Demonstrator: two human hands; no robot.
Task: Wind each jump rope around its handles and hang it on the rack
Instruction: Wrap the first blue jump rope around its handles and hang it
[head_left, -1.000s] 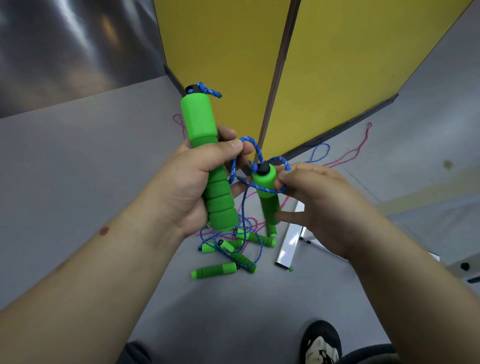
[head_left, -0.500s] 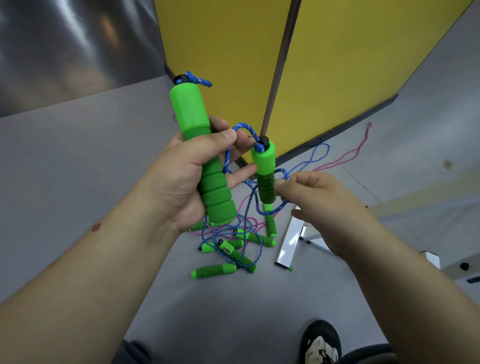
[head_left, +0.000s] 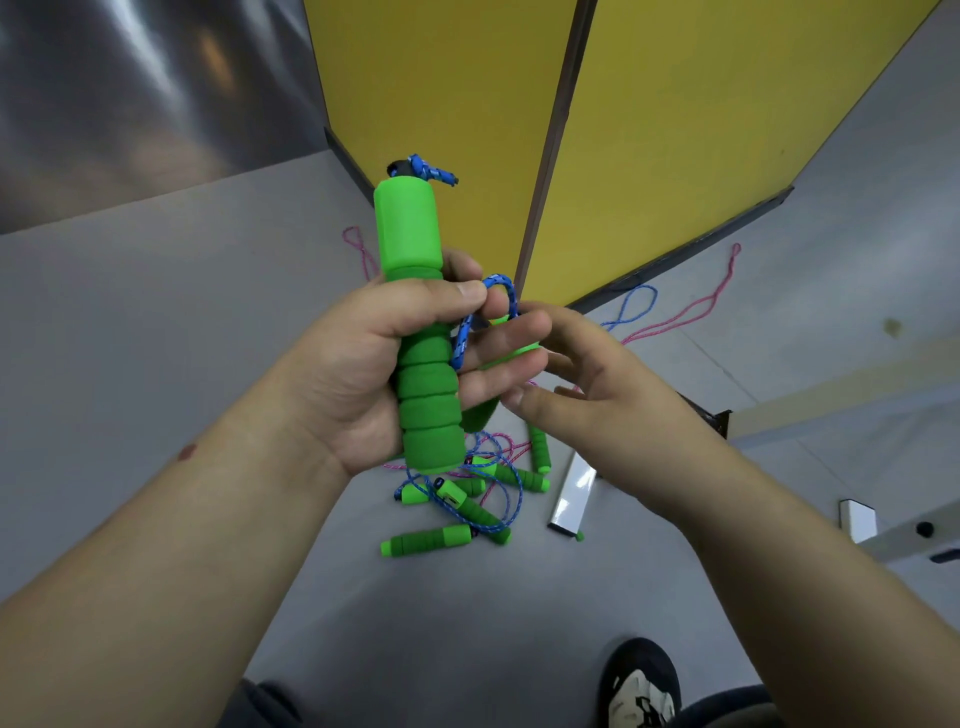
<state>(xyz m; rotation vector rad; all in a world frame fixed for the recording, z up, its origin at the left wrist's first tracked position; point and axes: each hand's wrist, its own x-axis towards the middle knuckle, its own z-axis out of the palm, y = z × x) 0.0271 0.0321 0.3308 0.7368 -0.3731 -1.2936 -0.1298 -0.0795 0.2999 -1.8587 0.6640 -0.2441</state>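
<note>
My left hand (head_left: 363, 374) grips a green foam jump-rope handle (head_left: 423, 364) upright, with a knotted blue rope end (head_left: 431, 171) at its top. A loop of blue rope (head_left: 498, 291) arches over my left fingertips. A second green handle (head_left: 511, 353) lies beside the first, mostly hidden behind my outstretched left fingers. My right hand (head_left: 602, 400) meets it from the right, thumb and curled fingers around that handle. The rope hangs down to a pile of green handles (head_left: 457, 504) on the floor.
Blue and pink ropes (head_left: 670, 322) trail over the grey floor toward the yellow wall panels (head_left: 675, 130). A white metal foot (head_left: 571, 499) of a stand lies right of the pile. My shoe (head_left: 641, 691) shows at the bottom.
My right hand has brought the second handle leftward against the first one. My left fingers have spread over it. The rope loop has moved up onto my left fingertips.
</note>
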